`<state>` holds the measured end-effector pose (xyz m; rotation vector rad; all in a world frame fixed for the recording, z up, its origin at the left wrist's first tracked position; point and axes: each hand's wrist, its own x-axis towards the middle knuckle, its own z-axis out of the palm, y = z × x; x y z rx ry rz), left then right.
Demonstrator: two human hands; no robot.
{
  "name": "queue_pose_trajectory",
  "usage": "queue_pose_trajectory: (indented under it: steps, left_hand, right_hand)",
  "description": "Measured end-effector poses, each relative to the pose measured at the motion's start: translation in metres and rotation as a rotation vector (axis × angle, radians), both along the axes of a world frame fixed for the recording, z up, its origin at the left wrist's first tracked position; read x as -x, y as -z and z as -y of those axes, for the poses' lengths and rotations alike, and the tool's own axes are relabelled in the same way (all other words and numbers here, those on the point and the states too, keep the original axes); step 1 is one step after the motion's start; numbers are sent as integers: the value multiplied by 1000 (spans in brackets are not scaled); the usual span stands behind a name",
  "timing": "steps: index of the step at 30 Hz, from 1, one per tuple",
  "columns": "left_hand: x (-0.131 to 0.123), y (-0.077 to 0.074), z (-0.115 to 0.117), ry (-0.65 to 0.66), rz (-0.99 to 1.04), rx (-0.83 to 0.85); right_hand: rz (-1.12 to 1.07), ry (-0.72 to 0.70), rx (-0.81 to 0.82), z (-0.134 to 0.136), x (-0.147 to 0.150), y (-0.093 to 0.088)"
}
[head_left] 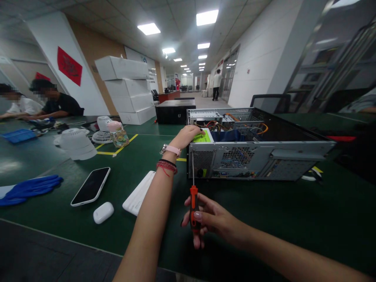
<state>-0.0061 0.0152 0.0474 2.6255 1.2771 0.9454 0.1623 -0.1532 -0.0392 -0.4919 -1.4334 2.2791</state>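
An open computer case (pixel 266 156) lies on its side on the green table, its rear panel facing me. My left hand (pixel 188 135) reaches over the case's left corner, its fingers bent onto the power supply (pixel 207 136) with the bright green label. In my right hand (pixel 210 219) is a screwdriver (pixel 194 207) with a red and black handle, gripped between thumb and fingers. Its thin shaft points up to the perforated panel at the left end of the case; whether the tip sits in a screw is too small to tell.
Left of my forearm lie a white power bank (pixel 139 194), an earbud case (pixel 103 212), a phone (pixel 91 187) and blue gloves (pixel 32 190). White fans (pixel 75 144), a bottle (pixel 118 135) and stacked boxes (pixel 129 90) stand behind. Two people (pixel 55 102) sit far left.
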Motion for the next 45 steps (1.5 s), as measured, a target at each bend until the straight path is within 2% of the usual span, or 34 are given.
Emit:
queue_pose_trajectory:
  steps: [11, 21, 45]
  left_hand:
    - [0, -6, 11, -15, -27, 33]
    - [0, -2, 7, -10, 24, 30]
    - [3, 1, 1, 33, 23, -8]
  right_hand:
    - [-33, -14, 15, 1, -3, -3]
    - [-42, -26, 61, -2, -2, 2]
    - [-51, -18, 59, 0, -2, -3]
